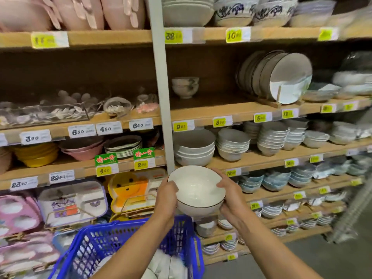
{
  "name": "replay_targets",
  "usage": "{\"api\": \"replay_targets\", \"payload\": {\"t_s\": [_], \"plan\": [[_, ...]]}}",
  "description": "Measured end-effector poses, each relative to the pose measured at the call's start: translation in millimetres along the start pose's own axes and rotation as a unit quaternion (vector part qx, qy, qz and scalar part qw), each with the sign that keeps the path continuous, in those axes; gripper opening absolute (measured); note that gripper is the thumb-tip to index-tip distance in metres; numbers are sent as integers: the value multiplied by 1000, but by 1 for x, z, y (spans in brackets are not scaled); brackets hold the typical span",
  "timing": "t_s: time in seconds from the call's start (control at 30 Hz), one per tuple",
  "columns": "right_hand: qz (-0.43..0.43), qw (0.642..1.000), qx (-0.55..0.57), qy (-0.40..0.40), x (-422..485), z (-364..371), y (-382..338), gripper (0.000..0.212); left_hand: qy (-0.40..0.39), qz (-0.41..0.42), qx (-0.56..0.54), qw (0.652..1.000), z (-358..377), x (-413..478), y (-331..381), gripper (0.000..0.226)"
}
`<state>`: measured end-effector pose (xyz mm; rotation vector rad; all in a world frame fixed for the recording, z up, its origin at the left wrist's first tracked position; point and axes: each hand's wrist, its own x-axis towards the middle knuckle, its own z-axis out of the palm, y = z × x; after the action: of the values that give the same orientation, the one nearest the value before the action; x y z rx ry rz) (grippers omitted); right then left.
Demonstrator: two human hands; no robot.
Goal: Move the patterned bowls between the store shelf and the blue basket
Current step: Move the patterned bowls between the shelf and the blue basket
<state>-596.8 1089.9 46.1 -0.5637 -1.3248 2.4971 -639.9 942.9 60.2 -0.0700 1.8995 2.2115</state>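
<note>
Hands clasp a white bowl (198,190) with a thin dark rim from either side, in the air before the store shelf (261,158). The left hand (166,198) takes the bowl's left side: its grip is curled round the wall, with the thumb lying over the rim. The right hand (231,195) takes the right side the same way, thumb on the rim and fingers under the wall. Each grip is closed on the bowl and carries nothing else.

The bowl's mouth faces up and a little toward the camera; any pattern on its outside cannot be made out. It hangs over the far right corner of the blue basket (96,244), below the front edge of the shelf board that bears a stack of pale bowls (194,148). More white crockery (165,262) lies inside the basket, blurred and partly hidden by the left forearm.

A grey upright post (161,87) splits the shelving, and the bowl covers its lower end. On a higher board, right of the post, two small patterned bowls (185,86) stand stacked toward the back. Further right, dark-rimmed plates (281,77) stand on edge in a wooden rack near the front edge. Yellow price tags (179,126) line the board fronts.
</note>
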Motion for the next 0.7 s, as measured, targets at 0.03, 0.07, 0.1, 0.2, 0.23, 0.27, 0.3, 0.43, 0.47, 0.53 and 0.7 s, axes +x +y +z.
{"api": "replay_targets", "payload": {"t_s": [0.03, 0.07, 0.1, 0.2, 0.23, 0.27, 0.3, 0.43, 0.47, 0.53, 0.7], "plan": [[-8, 1000, 6, 7, 1, -8, -14, 51, 1, 6, -8, 1000, 17, -3, 4, 39], [-13, 1000, 11, 8, 1, -15, -25, 51, 2, 11, -21, 1000, 31, -5, 9, 39], [-18, 1000, 13, 10, 3, -25, -39, 51, 1, 20, -39, 999, 49, -8, 14, 37], [-20, 1000, 12, 9, 9, -51, -81, 51, -2, 34, -106, 994, 102, -12, 29, 32], [-24, 1000, 11, 8, 11, -56, -93, 52, 1, 34, -116, 993, 115, -12, 34, 32], [-31, 999, 11, 4, 14, -63, -107, 52, 1, 33, -121, 992, 129, -13, 38, 31], [-38, 999, 9, 0, 17, -68, -120, 52, 0, 30, -124, 992, 141, -13, 42, 31], [-58, 998, -19, -9, 30, -76, -167, 50, -1, 29, -137, 990, 181, -10, 62, 34], [-64, 998, -23, -13, 33, -76, -178, 51, 2, 34, -143, 989, 189, -8, 68, 33], [-67, 997, -24, -20, 44, -74, -196, 52, 13, 36, -160, 986, 202, 1, 79, 28], [-81, 996, -21, -26, 77, -58, -225, 46, -2, 39, -172, 984, 221, 28, 111, 22]]}}
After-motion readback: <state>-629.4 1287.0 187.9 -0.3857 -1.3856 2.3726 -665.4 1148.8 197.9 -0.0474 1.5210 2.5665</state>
